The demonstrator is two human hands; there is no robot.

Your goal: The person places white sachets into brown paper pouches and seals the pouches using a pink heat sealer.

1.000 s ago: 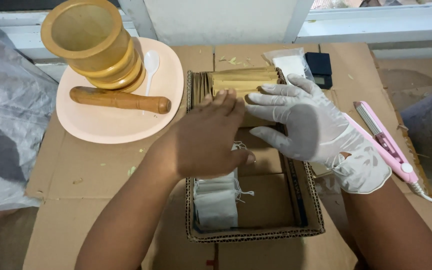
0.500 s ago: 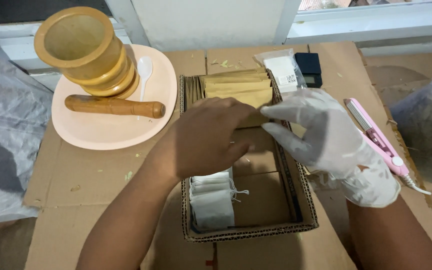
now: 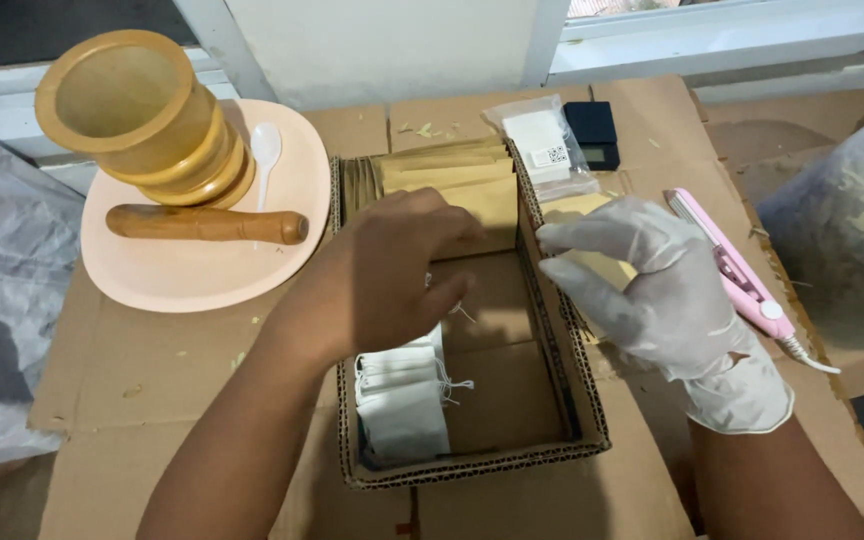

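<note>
An open cardboard box sits in front of me. A row of tan paper envelopes stands at its far end and a stack of white tea bags with strings lies at its near left. My left hand, bare, hangs over the middle of the box with its fingers curled just above the tea bags; what they pinch is hidden. My right hand, in a white glove, is beside the box's right wall, holding a tan envelope between thumb and fingers.
A peach plate at the left carries a wooden mortar, a wooden pestle and a white spoon. A pink heat sealer, a clear packet and a small black scale lie right of the box. Plastic bags flank both sides.
My gloved right hand has moved from over the box to its right side with a tan envelope. My left hand has shifted slightly toward me over the tea bags.
</note>
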